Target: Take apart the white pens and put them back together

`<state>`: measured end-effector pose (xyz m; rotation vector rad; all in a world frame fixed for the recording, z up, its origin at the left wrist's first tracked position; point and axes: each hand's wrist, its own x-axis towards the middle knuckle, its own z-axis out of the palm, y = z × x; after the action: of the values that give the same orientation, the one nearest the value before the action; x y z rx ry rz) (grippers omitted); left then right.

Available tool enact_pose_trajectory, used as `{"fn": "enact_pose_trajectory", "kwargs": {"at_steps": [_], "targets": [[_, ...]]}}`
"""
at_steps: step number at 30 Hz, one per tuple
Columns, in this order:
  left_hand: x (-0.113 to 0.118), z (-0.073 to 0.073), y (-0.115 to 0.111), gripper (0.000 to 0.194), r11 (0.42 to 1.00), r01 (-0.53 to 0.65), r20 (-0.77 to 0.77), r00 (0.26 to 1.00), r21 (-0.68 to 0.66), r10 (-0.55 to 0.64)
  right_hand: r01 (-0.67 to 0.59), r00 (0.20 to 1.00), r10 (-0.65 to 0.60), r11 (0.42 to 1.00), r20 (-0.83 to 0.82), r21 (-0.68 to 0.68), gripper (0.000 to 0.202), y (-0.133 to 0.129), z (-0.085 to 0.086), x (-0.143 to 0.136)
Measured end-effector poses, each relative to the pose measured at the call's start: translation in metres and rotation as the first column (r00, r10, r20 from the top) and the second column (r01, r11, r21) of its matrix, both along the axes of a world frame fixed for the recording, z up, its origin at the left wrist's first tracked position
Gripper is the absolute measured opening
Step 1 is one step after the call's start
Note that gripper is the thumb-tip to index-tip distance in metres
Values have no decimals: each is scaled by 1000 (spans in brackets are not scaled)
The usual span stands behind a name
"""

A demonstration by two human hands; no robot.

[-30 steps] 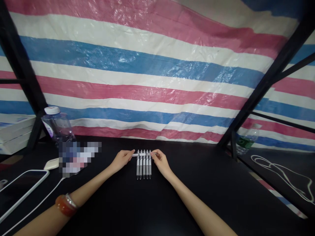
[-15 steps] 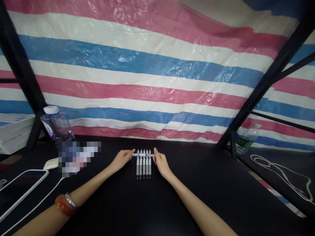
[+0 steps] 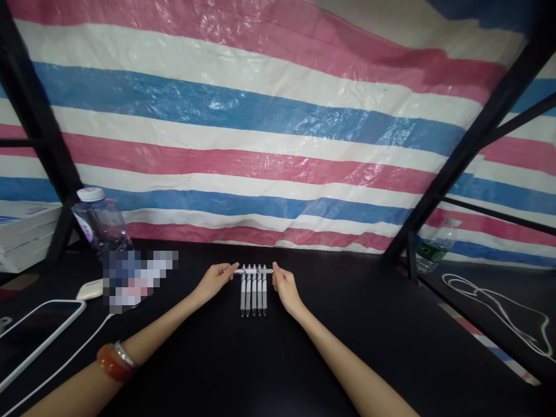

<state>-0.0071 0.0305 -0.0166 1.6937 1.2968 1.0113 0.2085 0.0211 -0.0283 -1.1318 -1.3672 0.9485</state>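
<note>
Several white-and-grey click pens (image 3: 254, 298) lie side by side in an upright row on the black table (image 3: 243, 370), clickers pointing away from me. One more pen (image 3: 251, 271) lies crosswise over their upper parts, below the clickers. My left hand (image 3: 218, 278) is closed on its left end, pinching it between thumb and fingers. At its right end, the thumb and fingers of my right hand (image 3: 284, 285) are closed on the tip. Whether the crosswise pen rests on the row or hovers just above it, I cannot tell.
To the left are a phone (image 3: 41, 330), a white case (image 3: 90, 289), a large clear bottle (image 3: 102, 223) and stacked white boxes (image 3: 28, 234). A water bottle (image 3: 436, 246) and a coiled white cable (image 3: 499, 307) are at the right. Behind hangs a striped sheet (image 3: 260, 162).
The crosswise pen has shifted very slightly away from me, toward the clickers, and sits more level. Both hands keep their hold, and the row of pens has stayed put.
</note>
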Motion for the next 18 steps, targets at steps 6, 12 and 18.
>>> {"fn": "enact_pose_trajectory", "kwargs": {"at_steps": [6, 12, 18], "targets": [[-1, 8, -2, 35, 998, 55, 129, 990, 5, -55, 53, 998, -54, 998, 38, 29, 58, -2, 4, 0], [-3, 13, -4, 26, 995, 88, 251, 965, -44, -74, 61, 996, -62, 998, 60, 19, 60, -2, 5, -1], [-4, 11, -3, 26, 995, 63, 295, 955, -78, -37, 2, 1000, -3, 999, -31, -34, 52, -7, 11, -2]]}}
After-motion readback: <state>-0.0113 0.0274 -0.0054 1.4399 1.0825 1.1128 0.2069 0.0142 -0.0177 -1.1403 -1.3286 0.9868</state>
